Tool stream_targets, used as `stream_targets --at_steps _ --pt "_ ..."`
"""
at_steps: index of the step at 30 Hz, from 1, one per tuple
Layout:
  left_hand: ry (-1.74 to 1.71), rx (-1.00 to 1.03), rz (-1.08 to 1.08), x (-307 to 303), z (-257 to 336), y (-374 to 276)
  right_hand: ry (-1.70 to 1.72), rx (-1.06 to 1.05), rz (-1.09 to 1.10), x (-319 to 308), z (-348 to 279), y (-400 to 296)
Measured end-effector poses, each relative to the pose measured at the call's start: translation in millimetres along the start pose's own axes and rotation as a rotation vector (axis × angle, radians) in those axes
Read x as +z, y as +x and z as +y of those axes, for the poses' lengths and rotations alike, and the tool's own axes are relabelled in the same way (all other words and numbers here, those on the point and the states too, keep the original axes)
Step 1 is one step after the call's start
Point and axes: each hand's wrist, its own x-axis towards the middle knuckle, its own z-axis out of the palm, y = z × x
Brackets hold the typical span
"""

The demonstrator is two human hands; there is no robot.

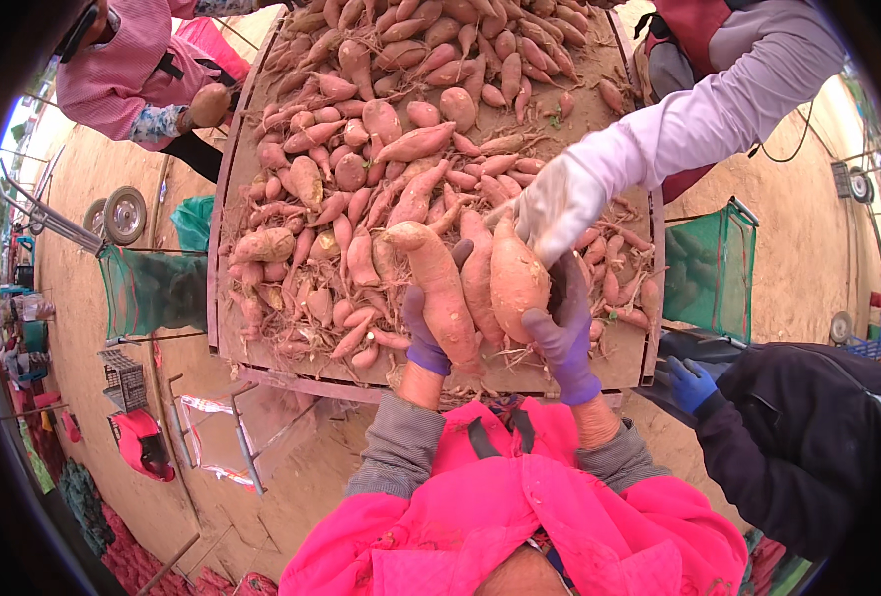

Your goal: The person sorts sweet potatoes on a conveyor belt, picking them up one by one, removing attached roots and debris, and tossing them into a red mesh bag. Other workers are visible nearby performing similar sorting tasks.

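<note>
My left hand [426, 335], in a purple glove, is closed around a long curved sweet potato [440, 294] over the near part of the table. In my right hand [568, 335], gloved the same way, is a plump sweet potato [519, 283] with a pointed top. Another sweet potato [477, 276] shows between these two; what supports it is hidden. Beyond my hands a large heap of sweet potatoes [351, 171] with stringy roots covers much of the table. A co-worker's white-gloved hand [559, 201] reaches in from the upper right, right beside the plump one.
The wooden table [299, 380] has a raised near edge. Green mesh bags on metal frames flank it, at left [153, 290] and right [712, 268]. A co-worker in pink [127, 82] stands upper left; another in dark clothing [790, 432] is close on the right. An empty bag frame [220, 436] stands lower left.
</note>
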Motion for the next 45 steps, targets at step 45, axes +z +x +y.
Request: stream_targets --at_steps 45 --pt "0.308 0.792 0.262 -114.6 360.4 -402.4 0.713 0.401 -0.278 82.0 11.4 -166.1"
